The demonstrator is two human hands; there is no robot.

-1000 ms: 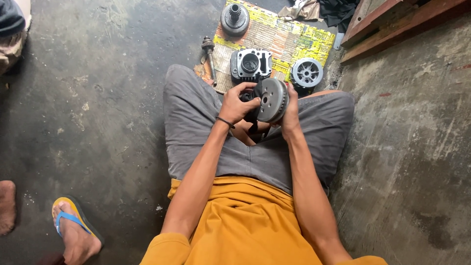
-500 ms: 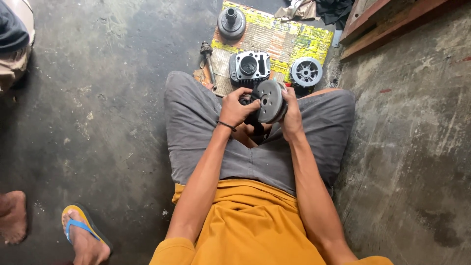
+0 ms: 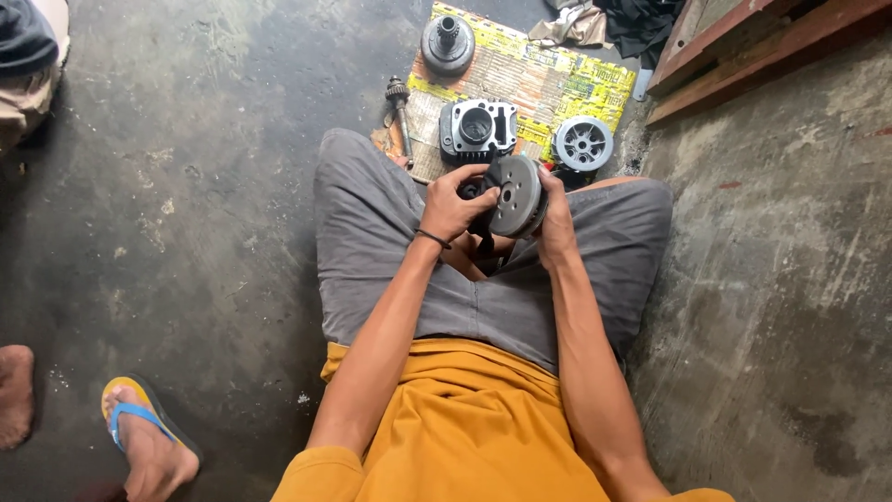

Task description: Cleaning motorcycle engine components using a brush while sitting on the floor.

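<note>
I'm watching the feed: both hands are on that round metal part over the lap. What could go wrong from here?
1. The round metal part is held in the air between the left hand and right hand; a slip could likely drop it onto the legs or the concrete floor.
2. The engine cylinder and finned wheel lie close to the knees, so a shifting leg might knock them.

Round grey metal disc part (image 3: 517,193), w/ centre hole & small bolt holes on its flat face. I've got it tilted on edge above my lap, dark piece behind it.
</note>
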